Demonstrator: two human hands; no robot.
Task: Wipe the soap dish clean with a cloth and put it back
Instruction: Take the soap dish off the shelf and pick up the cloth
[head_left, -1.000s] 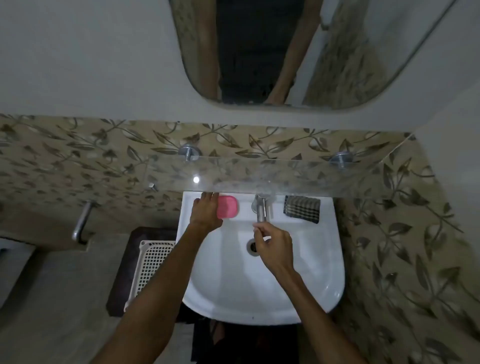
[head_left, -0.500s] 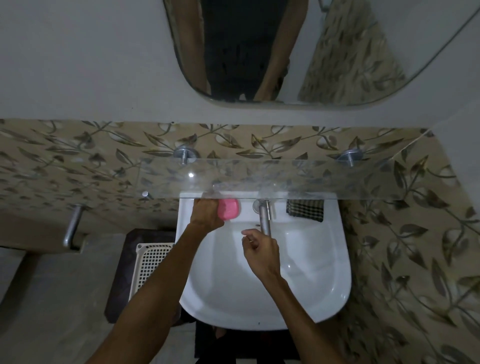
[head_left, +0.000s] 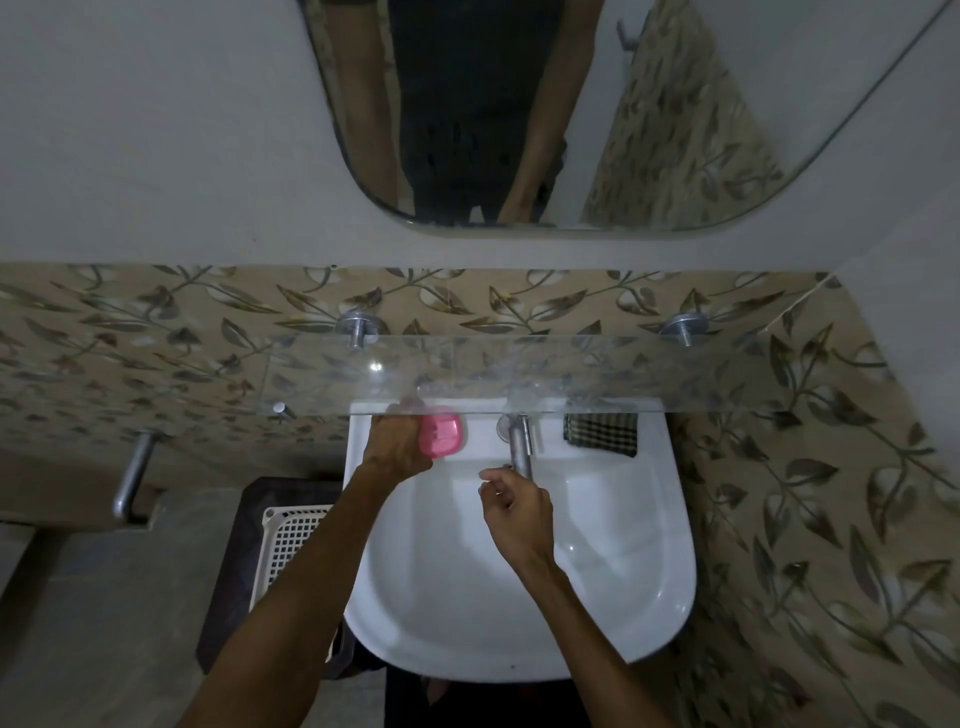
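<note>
A pink soap dish (head_left: 443, 435) is at the back left of the white sink (head_left: 613, 587), tilted, with my left hand (head_left: 396, 441) shut on its left side. A dark checked cloth (head_left: 601, 434) lies folded on the sink's back right ledge, partly under the glass shelf (head_left: 519, 374). My right hand (head_left: 514, 512) hovers over the basin just in front of the metal tap (head_left: 518, 448), fingers loosely curled, holding nothing.
The glass shelf overhangs the sink's back edge on two metal brackets. A mirror (head_left: 571, 104) hangs above. A white perforated basket (head_left: 288, 540) sits on a dark stool left of the sink. A metal bar (head_left: 132, 475) sticks out from the left wall.
My left hand has closed on the pink soap dish and tipped it up off the ledge. My right hand has drifted slightly toward me, away from the tap.
</note>
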